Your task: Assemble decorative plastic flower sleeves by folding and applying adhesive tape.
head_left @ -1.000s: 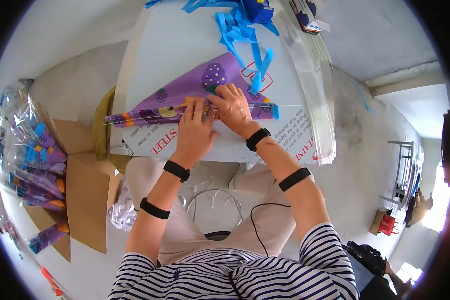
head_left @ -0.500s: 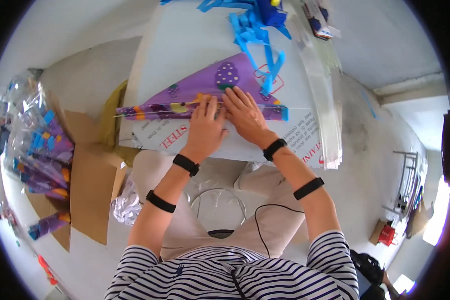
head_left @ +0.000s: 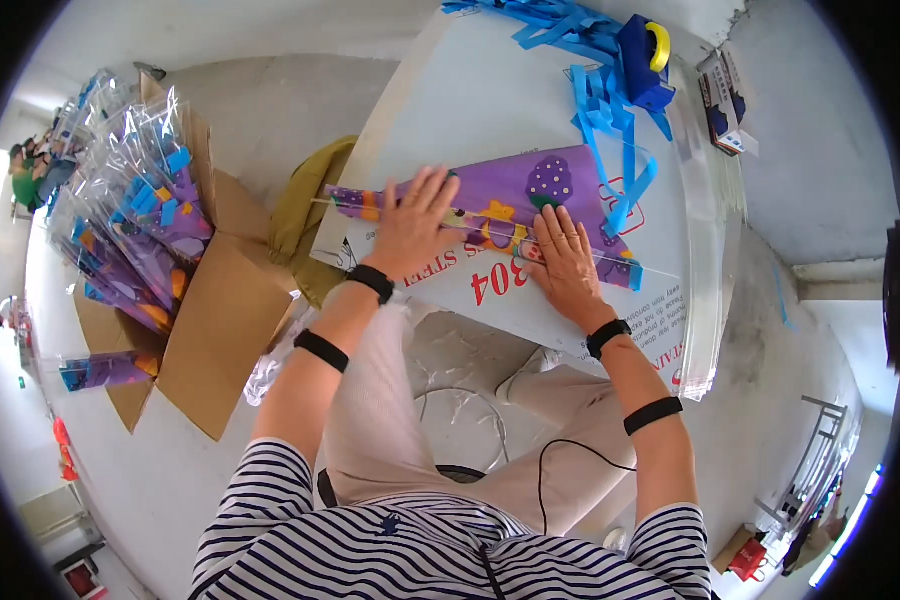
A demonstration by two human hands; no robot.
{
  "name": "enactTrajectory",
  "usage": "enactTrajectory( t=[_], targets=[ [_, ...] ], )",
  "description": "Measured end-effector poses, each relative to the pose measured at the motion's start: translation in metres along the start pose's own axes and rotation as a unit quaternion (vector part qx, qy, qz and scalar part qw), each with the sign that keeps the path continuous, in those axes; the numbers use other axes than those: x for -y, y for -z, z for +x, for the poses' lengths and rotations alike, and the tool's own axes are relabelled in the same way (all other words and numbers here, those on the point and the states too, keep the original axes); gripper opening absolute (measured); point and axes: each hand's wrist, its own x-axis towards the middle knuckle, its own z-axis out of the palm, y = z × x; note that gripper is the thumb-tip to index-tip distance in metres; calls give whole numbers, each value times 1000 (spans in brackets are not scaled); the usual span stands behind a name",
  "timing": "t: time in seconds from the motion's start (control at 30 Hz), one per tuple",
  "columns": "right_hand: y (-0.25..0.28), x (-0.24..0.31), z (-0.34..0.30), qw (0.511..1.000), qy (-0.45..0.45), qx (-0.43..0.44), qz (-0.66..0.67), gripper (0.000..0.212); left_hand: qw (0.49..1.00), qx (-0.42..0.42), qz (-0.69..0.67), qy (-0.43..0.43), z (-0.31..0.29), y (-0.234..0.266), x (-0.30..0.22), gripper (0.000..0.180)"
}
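Observation:
A purple sheet (head_left: 510, 177) printed with fruit shapes lies folded into a long triangle on the white-covered table. A thin pale rod (head_left: 630, 262) runs along its near edge, where a patterned strip lies rolled or folded. My left hand (head_left: 417, 225) presses flat across the strip towards its left end, fingers spread. Further right, my right hand (head_left: 567, 262) rests on the same edge with its fingers stretched out. Both palms hide parts of the strip. Beside the sheet's right part, a loose blue ribbon (head_left: 625, 195) hangs down.
Behind stands a blue tape dispenser (head_left: 646, 65) among more blue ribbons (head_left: 570, 25). A small box (head_left: 722, 100) sits beyond the table's right side. To the left, an open cardboard box (head_left: 220, 310) holds several clear-wrapped purple packages (head_left: 140, 220), near an olive cloth (head_left: 310, 215).
My hands have moved apart along the strip, the left one sliding towards its left end. The view has turned, so the table and sheet appear tilted and shifted right.

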Motion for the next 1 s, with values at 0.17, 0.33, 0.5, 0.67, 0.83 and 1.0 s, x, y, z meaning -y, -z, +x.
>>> enactTrajectory(
  t=[0.17,0.33,0.5,0.67,0.83,1.0],
  targets=[
    [2,0,0,1000,-15,22,-2,75,1000,-1,-17,-9,-7,-16,37,81],
    [1,-2,-2,1000,3,-4,-2,73,993,-34,54,98,9,11,22,71],
    [-6,-4,-3,1000,1,-27,-12,77,983,-88,-129,-97,39,-10,-85,61],
    [1,-7,-2,997,-1,-45,58,70,987,-60,-138,-57,51,-37,-106,58],
    [24,-26,19,904,-108,-113,398,51,987,-78,-117,-77,50,-41,-101,58],
    [4,-28,75,990,97,-35,100,51,992,9,-99,-77,51,-35,-103,49]
  ],
)
